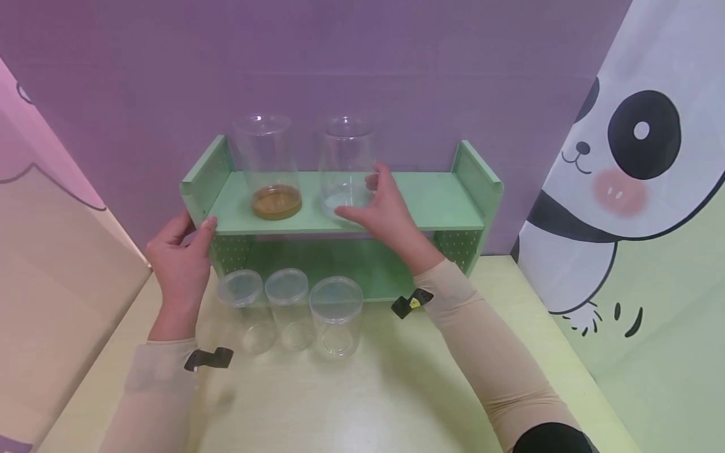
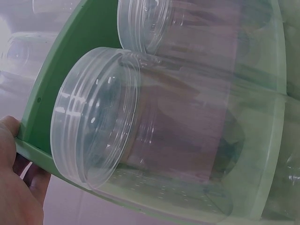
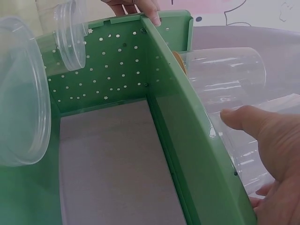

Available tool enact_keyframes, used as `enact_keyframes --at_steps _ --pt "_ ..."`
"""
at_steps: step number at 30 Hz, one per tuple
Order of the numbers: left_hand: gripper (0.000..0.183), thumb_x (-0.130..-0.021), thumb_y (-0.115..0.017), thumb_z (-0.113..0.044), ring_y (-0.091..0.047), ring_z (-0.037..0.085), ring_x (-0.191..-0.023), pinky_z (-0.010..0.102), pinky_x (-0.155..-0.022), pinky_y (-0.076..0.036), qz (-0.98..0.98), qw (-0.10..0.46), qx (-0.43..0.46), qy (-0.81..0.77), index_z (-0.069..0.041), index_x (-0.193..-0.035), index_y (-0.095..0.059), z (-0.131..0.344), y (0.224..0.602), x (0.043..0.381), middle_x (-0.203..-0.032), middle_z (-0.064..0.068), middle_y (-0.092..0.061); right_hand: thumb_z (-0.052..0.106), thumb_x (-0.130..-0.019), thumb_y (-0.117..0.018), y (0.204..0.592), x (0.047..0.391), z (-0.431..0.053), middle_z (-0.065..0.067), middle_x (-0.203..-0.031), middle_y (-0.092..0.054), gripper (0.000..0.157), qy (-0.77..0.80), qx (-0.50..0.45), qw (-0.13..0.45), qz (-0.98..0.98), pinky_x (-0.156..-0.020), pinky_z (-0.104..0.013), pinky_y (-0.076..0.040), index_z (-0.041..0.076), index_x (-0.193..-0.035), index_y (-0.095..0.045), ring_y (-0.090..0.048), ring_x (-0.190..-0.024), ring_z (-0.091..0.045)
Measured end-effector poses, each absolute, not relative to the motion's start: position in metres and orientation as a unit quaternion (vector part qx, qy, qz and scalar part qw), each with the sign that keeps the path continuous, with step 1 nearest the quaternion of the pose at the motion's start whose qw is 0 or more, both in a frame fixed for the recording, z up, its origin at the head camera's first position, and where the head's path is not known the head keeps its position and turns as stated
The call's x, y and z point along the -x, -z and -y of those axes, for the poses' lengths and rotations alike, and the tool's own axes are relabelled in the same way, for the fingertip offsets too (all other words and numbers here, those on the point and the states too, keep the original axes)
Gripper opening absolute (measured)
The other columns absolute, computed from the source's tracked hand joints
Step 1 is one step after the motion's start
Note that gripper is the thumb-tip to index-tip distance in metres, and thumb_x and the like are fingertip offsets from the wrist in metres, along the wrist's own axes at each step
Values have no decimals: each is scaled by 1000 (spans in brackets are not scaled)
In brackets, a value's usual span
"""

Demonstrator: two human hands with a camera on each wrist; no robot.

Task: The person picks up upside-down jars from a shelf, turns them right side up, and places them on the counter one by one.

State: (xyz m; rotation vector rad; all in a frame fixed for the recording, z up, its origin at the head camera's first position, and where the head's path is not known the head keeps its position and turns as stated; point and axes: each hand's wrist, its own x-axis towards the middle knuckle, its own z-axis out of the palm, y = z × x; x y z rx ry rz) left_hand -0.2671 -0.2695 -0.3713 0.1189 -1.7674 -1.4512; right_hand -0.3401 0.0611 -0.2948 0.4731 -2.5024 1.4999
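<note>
On the top board of a green two-tier shelf (image 1: 430, 195) stand two tall clear plastic cylinders. The left cylinder (image 1: 263, 151) has a golden-brown base; the right cylinder (image 1: 342, 151) is clear all the way down. My right hand (image 1: 391, 211) holds the right cylinder low on its right side, thumb across the front and fingers on the far side. At the shelf's left end, my left hand (image 1: 184, 251) grips the edge of the side panel, thumb in front. The right wrist view shows the right thumb (image 3: 248, 119) against the clear wall and the other fingers mostly hidden.
Three clear lidded jars, a left jar (image 1: 249, 314), a middle jar (image 1: 291, 308) and a right jar (image 1: 337, 318), stand upright on the pale table (image 1: 317, 402) before the shelf. A purple wall (image 1: 362, 50) rises behind; a panda-printed panel (image 1: 640, 264) borders the right.
</note>
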Motion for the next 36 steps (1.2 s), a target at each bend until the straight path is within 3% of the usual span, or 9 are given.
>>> enact_keyframes --at_steps 15,21,26,36 --pt "32 -101 -83 -19 -70 8 -108 11 -82 -60 703 410 -54 578 -19 -134 -81 269 372 269 -109 -10 -79 23 -84 -99 298 308 -85 -13 -156 -50 117 -559 -192 88 802 -120 -43 -50 16 -174 -24 -53 -146 -34" --pt "32 -101 -82 -18 -70 8 -105 11 -82 -60 698 410 -55 585 -17 -134 -81 268 371 269 -105 -13 -77 22 -84 -99 308 289 -93 -9 -157 -53 114 -568 -211 98 790 -110 -49 -59 21 -173 -28 -56 -144 -34" --pt "31 -100 -83 -16 -72 8 -101 12 -80 -60 690 414 -41 593 -16 -132 -82 268 371 269 -104 -13 -78 16 -83 -99 320 274 -102 -12 -156 -54 113 -567 -255 112 776 -103 -51 -62 18 -172 -29 -60 -137 -35" --pt "33 -100 -83 -16 -73 11 -104 14 -82 -62 685 409 -37 602 -20 -133 -81 268 370 268 -110 -6 -80 0 -76 -99 345 253 -128 -9 -147 -61 102 -532 -355 137 756 -118 -54 -50 8 -160 -42 -60 -136 -27"
